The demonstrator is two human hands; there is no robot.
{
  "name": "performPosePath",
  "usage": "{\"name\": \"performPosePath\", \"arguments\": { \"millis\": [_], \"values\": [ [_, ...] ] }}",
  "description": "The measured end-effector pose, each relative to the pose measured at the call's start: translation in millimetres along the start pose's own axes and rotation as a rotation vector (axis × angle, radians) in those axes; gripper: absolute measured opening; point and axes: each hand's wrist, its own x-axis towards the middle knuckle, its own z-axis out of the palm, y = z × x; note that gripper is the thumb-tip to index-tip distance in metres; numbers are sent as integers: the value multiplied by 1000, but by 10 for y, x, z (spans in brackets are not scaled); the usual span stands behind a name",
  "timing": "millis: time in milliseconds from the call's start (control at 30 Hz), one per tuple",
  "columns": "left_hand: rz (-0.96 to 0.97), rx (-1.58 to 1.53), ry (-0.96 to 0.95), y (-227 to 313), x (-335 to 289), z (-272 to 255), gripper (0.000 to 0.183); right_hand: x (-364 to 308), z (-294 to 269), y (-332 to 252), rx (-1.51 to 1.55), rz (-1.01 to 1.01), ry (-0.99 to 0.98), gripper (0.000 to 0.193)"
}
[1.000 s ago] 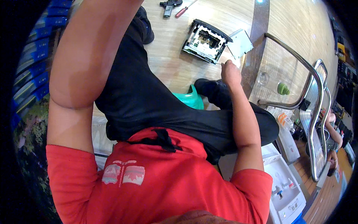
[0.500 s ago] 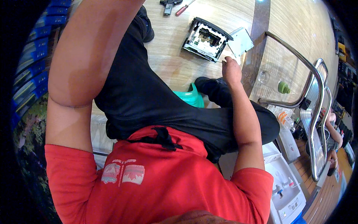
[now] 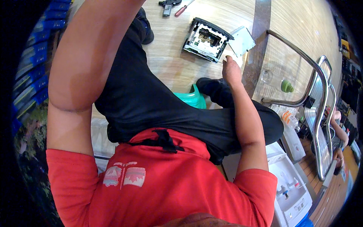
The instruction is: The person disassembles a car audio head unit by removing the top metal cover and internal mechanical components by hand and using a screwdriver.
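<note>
An opened electronic unit with a black front frame and bare metal insides lies on the pale wood-patterned surface in front of me. My right hand is at its near right corner, fingers drawn together in a pinch. Something thin seems to run from the fingertips to the unit's edge, too small to name. Against the unit's right side lies a flat silvery metal plate. My left forearm reaches up past the top edge, so the left hand is out of the picture.
A red-handled screwdriver and a black-and-grey tool lie beyond the unit. A green plastic item is by my shoe. At right are a green-capped clear bottle, a tubular metal chair, a white water dispenser and another person.
The whole view has shifted slightly, moving the unit and tools a little left. My right hand stays at the unit's corner, its fingers slightly changed in pose.
</note>
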Motion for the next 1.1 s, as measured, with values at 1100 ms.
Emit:
{"name": "performPosePath", "arguments": {
  "millis": [1100],
  "values": [
    [-7, -235, -193, -198, 305, 384, 39, -11, -21, 78, 87, 41, 3, 15]
  ]
}}
